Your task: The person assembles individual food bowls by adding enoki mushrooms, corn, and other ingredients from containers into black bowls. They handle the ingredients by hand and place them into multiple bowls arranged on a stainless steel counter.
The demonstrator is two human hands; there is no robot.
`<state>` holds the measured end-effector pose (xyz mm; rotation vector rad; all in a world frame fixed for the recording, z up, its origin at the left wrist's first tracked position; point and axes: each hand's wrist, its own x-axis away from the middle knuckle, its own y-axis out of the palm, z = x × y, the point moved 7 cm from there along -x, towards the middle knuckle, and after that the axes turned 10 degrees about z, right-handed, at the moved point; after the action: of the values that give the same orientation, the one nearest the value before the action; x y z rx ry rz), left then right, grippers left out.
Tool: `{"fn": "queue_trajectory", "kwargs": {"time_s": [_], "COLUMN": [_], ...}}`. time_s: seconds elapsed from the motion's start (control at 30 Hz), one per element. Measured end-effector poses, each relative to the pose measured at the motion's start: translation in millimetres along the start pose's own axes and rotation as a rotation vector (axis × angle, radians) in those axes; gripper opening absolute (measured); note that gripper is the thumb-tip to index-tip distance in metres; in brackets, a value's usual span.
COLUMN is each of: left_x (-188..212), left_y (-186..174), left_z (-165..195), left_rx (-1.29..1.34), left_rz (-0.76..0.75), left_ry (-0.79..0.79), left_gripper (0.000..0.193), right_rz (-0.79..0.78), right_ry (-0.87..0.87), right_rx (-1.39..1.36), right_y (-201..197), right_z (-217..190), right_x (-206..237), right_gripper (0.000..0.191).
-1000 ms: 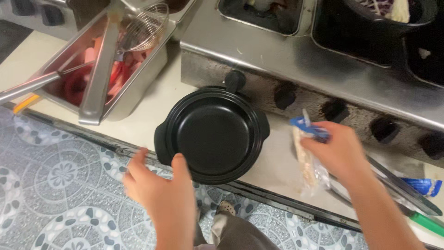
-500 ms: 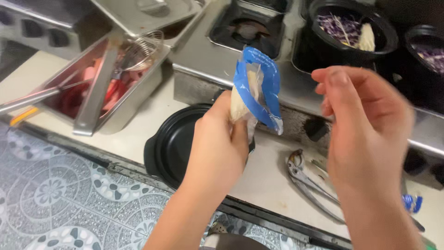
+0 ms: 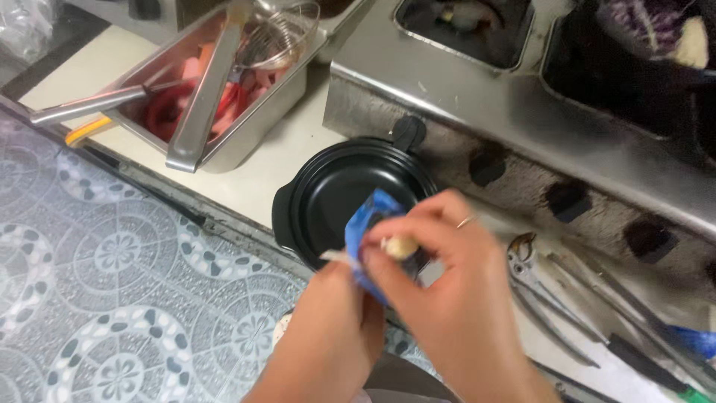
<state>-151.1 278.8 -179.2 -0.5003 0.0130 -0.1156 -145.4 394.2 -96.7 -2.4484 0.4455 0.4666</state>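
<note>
pot (image 3: 335, 190) right of tray (image 3: 253, 134), tongs (image 3: 567, 298) right

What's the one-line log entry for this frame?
left hand: holds blue packet | right hand: pinching packet top | below: empty black pot on counter | nearby: metal tray, tongs

Both hands (image 3: 418, 298) pinching blue packet (image 3: 367, 224) over black pot (image 3: 335, 190), steel tray (image 3: 246, 142) nearby

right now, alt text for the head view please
Both hands, the left hand and right hand, hold a blue and clear packet over a black pot on a pale counter. A metal tray of red food sits at upper left, and tongs lie to the right.
</note>
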Motion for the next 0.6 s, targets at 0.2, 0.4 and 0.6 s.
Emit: {"fn": "queue_trajectory", "kwargs": {"time_s": [0.2, 0.4, 0.6], "left_x": [18.5, 9.6, 1.4], "left_y": [-0.9, 7.5, 12.2], "left_z": [-35.9, -34.5, 8.3], "left_rx": [0.056, 0.15, 0.196], "left_rz": [0.019, 0.03, 0.315], "left_ry": [-0.238, -0.241, 0.175], "left_gripper": [0.031, 0.032, 0.046], "right_rz": [-0.132, -0.063, 0.349], "right_ry": [0.289, 0.517, 0.682], "right_rx": [0.011, -0.027, -0.032], "right_y": [25.5, 19.3, -103.6], "right_z": [28.2, 72.5, 166.5], "right_x": [19.0, 30.4, 7.7], "right_gripper": [0.011, 0.016, 0.02]}}
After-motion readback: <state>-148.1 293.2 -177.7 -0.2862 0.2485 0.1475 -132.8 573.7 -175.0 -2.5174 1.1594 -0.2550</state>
